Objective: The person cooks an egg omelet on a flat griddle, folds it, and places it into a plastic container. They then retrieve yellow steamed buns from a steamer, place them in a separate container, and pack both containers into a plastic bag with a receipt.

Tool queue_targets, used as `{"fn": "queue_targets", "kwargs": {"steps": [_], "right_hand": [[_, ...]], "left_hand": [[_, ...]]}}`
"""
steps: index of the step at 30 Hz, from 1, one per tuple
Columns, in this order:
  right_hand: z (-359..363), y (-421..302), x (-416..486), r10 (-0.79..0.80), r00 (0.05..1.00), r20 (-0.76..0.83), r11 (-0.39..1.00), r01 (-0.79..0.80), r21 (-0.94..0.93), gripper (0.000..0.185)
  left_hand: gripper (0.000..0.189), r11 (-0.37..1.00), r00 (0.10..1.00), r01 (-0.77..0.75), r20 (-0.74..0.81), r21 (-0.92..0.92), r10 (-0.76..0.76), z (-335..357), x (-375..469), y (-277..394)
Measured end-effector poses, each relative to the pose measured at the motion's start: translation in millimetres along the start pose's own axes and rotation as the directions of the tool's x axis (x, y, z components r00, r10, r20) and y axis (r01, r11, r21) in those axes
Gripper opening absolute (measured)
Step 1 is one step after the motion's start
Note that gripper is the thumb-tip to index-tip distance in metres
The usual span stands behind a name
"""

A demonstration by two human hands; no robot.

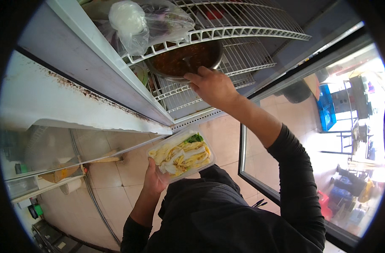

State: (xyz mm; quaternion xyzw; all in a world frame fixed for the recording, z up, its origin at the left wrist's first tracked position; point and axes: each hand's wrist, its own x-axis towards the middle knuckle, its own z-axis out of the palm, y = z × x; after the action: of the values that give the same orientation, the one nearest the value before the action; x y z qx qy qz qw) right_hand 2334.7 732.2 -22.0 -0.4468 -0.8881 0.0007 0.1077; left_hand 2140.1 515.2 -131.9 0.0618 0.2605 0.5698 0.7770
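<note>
My left hand (157, 177) holds a clear plastic container (208, 164) at its lower left corner, in front of my body. Yellow-white leafy food (186, 155), perhaps fried egg or cabbage, fills it, with a green leaf in one corner. Inside the open refrigerator, my right hand (213, 85) reaches to the near rim of a round metal bowl (219, 58). The bowl holds a reddish-brown sauce (173, 60). A spoon or ladle (188, 61) rests in the sauce, its handle running to my right fingers, which appear closed on it.
White wire shelves (243, 31) lie above and below the bowl. Plastic bags (129, 22) sit on the upper shelf. The open glass door (262, 158) stands to my right, and the white refrigerator side (69, 95) to my left. Beyond the glass is a blue crate (325, 107).
</note>
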Motion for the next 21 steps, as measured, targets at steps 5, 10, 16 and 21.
{"fn": "queue_targets", "kwargs": {"steps": [5,10,16,21], "right_hand": [[-6.9,31.0,8.5,-0.264,0.954,-0.145,0.949,0.229,-0.218,0.029],[-36.9,58.9,4.3,-0.08,0.945,-0.316,0.996,0.084,-0.001,0.031],[-18.6,56.4,19.3,-0.1,0.885,-0.455,0.975,0.178,0.132,0.019],[-14.9,50.0,10.2,0.287,0.914,-0.286,0.827,-0.086,0.556,0.016]], "left_hand": [[0.06,0.999,0.998,-0.016,-0.054,-0.031,0.015,-8.9,2.7,-7.7],[0.062,0.998,1.0,-0.019,-0.021,-0.063,0.018,-12.6,3.9,-9.3],[0.062,1.0,0.999,-0.015,0.033,-0.018,0.015,-13.6,2.3,-4.4],[0.062,0.999,0.999,-0.036,0.002,0.011,0.036,-6.7,-0.1,-4.0]]}}
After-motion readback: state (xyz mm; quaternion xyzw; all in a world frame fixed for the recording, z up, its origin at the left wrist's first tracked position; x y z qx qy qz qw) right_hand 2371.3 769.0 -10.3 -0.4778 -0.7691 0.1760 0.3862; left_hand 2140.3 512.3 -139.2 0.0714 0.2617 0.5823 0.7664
